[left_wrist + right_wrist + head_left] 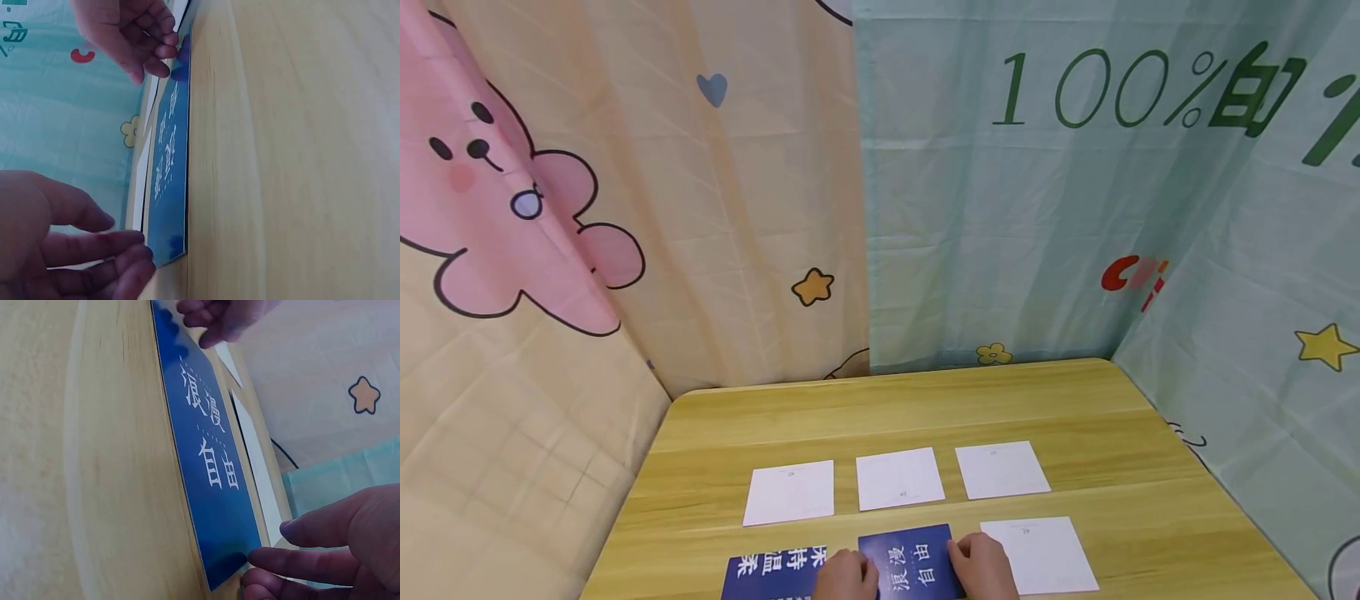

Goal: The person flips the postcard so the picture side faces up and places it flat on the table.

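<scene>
A blue card (913,565) with white characters lay on the wooden table (880,417), between a person's two hands. The left hand (847,575) was at the card's 9 o'clock edge, its fingertips against that side and its thumb held apart from them, so the grip was loose and wide. The right hand (987,568) was at the 3 o'clock edge in much the same way, index fingertip at the card's side, thumb raised away; neither hand pinched it.

Around that card, a second blue card (775,575) with larger white characters lay at 9 o'clock, partly behind the left hand. At 3 o'clock a white card (1048,558) lay just past the right hand. Farther off lay three more white sheets: left sheet (790,493) at 11 o'clock, middle sheet (898,475) at 12, right sheet (1002,471) at 1.
</scene>
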### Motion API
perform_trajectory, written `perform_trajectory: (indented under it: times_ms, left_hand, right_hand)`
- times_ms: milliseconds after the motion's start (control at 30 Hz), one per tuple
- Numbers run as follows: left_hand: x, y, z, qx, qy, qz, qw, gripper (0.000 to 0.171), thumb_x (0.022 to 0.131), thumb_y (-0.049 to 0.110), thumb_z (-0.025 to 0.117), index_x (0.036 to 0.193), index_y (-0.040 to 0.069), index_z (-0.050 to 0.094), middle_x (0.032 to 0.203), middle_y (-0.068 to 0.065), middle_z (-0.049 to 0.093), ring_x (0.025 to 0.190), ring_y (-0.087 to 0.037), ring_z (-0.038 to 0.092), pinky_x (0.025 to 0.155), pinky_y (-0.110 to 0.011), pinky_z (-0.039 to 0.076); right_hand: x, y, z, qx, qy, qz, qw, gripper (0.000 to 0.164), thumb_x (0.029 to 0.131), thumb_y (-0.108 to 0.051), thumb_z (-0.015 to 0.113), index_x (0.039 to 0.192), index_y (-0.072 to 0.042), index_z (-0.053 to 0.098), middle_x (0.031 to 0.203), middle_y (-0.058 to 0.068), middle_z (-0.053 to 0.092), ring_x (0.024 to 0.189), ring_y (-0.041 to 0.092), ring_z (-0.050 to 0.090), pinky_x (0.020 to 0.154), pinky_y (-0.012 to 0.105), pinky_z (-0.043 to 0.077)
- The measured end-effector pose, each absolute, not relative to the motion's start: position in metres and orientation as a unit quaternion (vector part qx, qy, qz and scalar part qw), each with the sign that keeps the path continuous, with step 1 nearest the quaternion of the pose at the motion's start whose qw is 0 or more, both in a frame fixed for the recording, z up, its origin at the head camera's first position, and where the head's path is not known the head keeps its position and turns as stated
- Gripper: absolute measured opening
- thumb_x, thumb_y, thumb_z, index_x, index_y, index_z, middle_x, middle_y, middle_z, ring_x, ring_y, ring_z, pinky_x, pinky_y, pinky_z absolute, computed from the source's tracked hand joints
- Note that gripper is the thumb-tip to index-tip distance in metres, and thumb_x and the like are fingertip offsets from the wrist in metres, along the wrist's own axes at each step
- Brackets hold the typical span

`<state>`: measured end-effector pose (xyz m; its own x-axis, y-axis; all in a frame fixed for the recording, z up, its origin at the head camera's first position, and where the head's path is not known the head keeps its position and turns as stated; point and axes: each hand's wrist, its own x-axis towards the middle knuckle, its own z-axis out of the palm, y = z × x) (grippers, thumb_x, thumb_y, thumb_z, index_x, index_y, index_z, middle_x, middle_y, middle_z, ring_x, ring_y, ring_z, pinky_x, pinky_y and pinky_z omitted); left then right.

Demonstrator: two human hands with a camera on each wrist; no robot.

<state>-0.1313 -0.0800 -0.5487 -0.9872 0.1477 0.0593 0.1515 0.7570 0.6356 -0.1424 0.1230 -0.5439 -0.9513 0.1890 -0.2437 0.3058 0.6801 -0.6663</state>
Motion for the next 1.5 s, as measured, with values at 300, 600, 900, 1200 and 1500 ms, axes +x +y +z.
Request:
perform_trajectory:
  times_ms: [300, 600, 900, 1200, 1500]
  left_hand:
    - [-0.134, -0.059, -0.548, 0.007, -0.83, -0.556, -0.042, 0.013, 0.082, 0.009, 0.061, 0.084, -0.001, 0.069, 0.068, 0.0, 0.062, 0.06, -0.011, 0.056, 0.057, -0.027, 0.045]
    - [-0.134, -0.027, -0.549, 0.014, -0.735, -0.672, -0.089, 0.027, 0.085, 0.007, 0.06, 0.104, -0.013, 0.062, 0.092, -0.017, 0.066, 0.081, -0.02, 0.062, 0.07, -0.029, 0.049]
    - [-0.133, -0.001, -0.55, -0.022, -0.701, -0.706, -0.103, 0.03, 0.086, 0.004, 0.057, 0.106, -0.019, 0.057, 0.096, -0.023, 0.065, 0.092, -0.027, 0.062, 0.077, -0.03, 0.048]
    - [-0.132, 0.013, -0.549, -0.015, -0.709, -0.7, -0.082, 0.032, 0.084, 0.007, 0.057, 0.104, -0.018, 0.059, 0.087, -0.019, 0.067, 0.074, -0.016, 0.059, 0.066, -0.025, 0.046]
    - [-0.131, 0.026, -0.549, -0.033, -0.72, -0.688, -0.082, 0.028, 0.087, 0.014, 0.055, 0.08, -0.012, 0.064, 0.102, -0.022, 0.063, 0.077, -0.017, 0.059, 0.071, -0.024, 0.045]
  right_hand:
    - [-0.14, 0.126, -0.543, 0.14, 0.917, -0.373, 0.029, 0.015, 0.083, -0.014, 0.065, 0.076, -0.001, 0.066, 0.065, 0.002, 0.056, 0.06, 0.015, 0.049, 0.058, 0.034, 0.045]
    - [-0.139, 0.14, -0.54, 0.141, 0.91, -0.388, -0.033, 0.015, 0.081, -0.015, 0.066, 0.073, -0.002, 0.066, 0.064, 0.0, 0.056, 0.059, 0.014, 0.048, 0.057, 0.033, 0.042]
    - [-0.138, 0.168, -0.536, 0.118, 0.909, -0.388, -0.097, 0.014, 0.081, -0.014, 0.066, 0.073, -0.002, 0.068, 0.065, -0.002, 0.058, 0.06, 0.012, 0.05, 0.057, 0.031, 0.042]
    - [-0.14, 0.198, -0.54, 0.134, 0.908, -0.377, -0.121, 0.014, 0.082, -0.011, 0.065, 0.076, 0.0, 0.067, 0.066, 0.0, 0.059, 0.061, 0.013, 0.051, 0.058, 0.031, 0.043]
    - [-0.141, 0.235, -0.536, 0.224, 0.89, -0.39, -0.077, 0.027, 0.086, -0.015, 0.058, 0.092, 0.011, 0.064, 0.075, 0.011, 0.061, 0.069, 0.023, 0.054, 0.061, 0.035, 0.045]
